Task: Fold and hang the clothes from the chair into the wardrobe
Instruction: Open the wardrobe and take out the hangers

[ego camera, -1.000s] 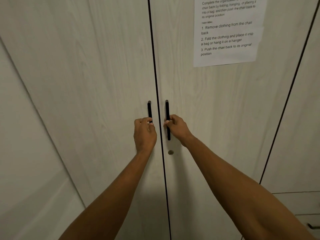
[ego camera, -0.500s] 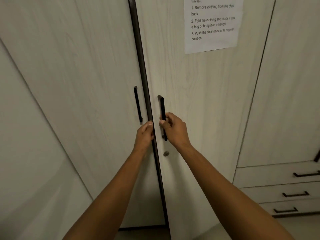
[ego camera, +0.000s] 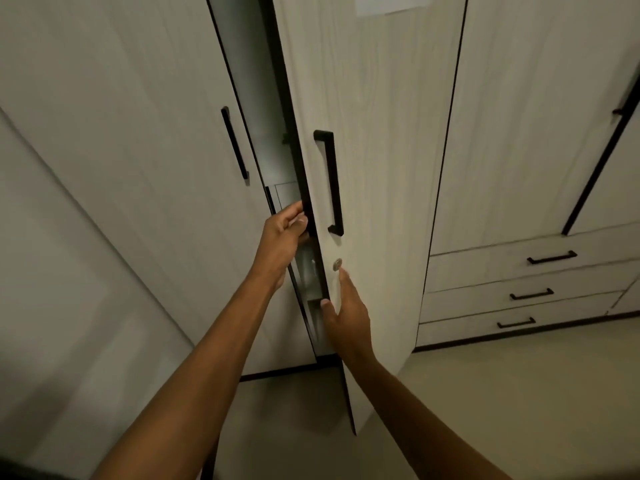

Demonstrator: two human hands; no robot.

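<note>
Fingers (ego camera: 298,216) of my left hand (ego camera: 282,237) are hooked round the dark leading edge of the wardrobe's right door (ego camera: 374,168), gripping it from inside the gap; my right hand (ego camera: 348,313) lies lower against the same edge, fingers loose and straight, clutching nothing. A second ago both hands were on the black handles with the doors shut. Now the right door has swung out, its handle (ego camera: 330,181) released, and a slice of interior (ego camera: 263,116) shows beside the left door (ego camera: 121,150), which looks hardly moved. I judge the wardrobe is only being opened: no chair or clothes are in view, so they are nowhere near my fingers. The key lock (ego camera: 337,264) sits just above my right fingertips.
</note>
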